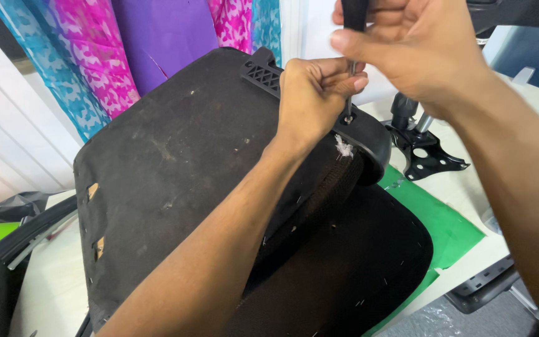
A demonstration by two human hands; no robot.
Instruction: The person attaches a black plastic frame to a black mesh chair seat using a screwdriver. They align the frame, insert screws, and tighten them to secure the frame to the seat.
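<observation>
An upturned black chair seat [176,168] with a dusty fabric underside lies on a table. A black plastic armrest bracket [369,134] sits at its right edge. My right hand [419,47] grips the dark handle of a screwdriver [349,81], its metal shaft pointing down into a screw hole in the bracket. My left hand [313,93] rests on the seat edge, fingers pinched around the shaft near the tip. A bit of white fluff shows just below the bracket.
A black metal chair mechanism plate with a gas-lift post [422,150] stands to the right on the pale table [463,187]. A green sheet [444,224] lies under the seat. Blue, pink and purple cloths [126,43] hang behind. Another black chair part [7,256] lies at left.
</observation>
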